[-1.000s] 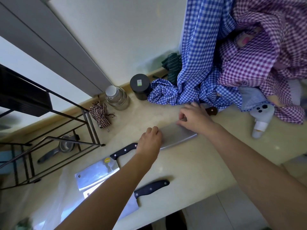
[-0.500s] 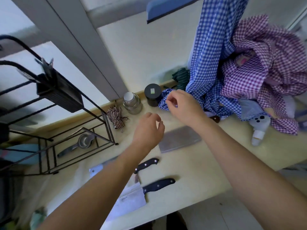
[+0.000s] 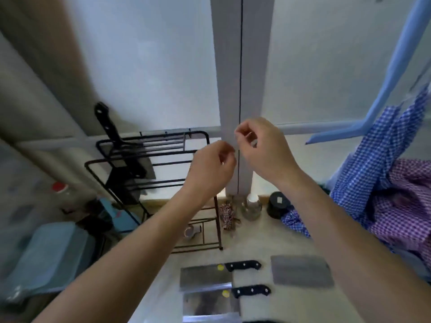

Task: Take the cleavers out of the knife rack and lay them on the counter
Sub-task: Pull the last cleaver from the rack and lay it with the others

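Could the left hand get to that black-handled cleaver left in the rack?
Probably yes: the left hand is empty and raised beside the knife rack, and the cleaver handle sticks up above the wires with nothing blocking it.

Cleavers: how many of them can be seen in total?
4. One cleaver in the rack; two black-handled cleavers on the counter, one behind the other; a third right of them, its handle hidden by the arm.

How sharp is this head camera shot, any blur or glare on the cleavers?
Head view: soft all over, with motion blur heaviest at the left edge. The knife rack and both raised hands, left hand and right hand, look smeared. A bright glare band crosses the nearest cleaver. Wide-angle distortion bends the wall lines.
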